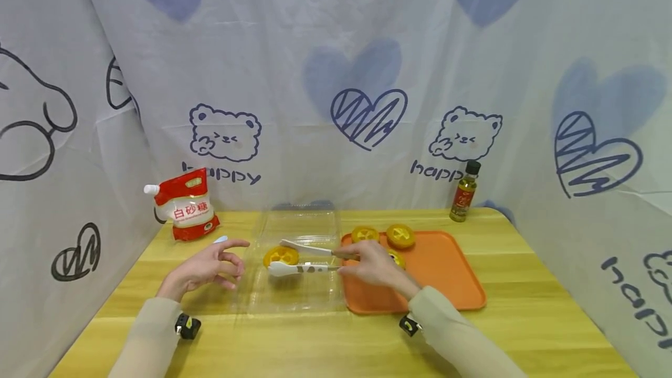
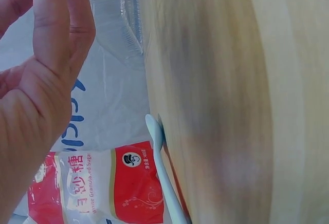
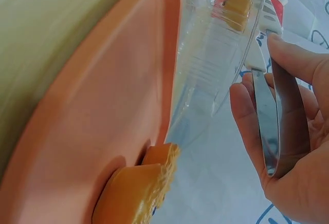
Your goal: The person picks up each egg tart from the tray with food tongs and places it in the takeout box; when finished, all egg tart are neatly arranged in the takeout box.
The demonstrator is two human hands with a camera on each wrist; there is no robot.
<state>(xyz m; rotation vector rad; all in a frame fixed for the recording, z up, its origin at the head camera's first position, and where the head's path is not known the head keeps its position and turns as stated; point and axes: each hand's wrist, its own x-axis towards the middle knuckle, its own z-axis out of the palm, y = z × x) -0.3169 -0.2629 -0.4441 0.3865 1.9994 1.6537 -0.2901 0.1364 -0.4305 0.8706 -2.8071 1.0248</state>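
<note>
My right hand grips metal tongs with white tips, thumb on one arm and fingers on the other. The tips reach left over a clear plastic box, one on each side of a yellow tart. In the right wrist view the tart shows between the white ends. My left hand hovers by the box's left edge, its fingers loosely bent and holding nothing. In the left wrist view a pale blue spoon lies beyond it.
An orange tray right of the box bears several tarts along its back and left. A red-and-white sugar bag stands at the back left. An oil bottle stands at the back right. A printed curtain hangs behind the table.
</note>
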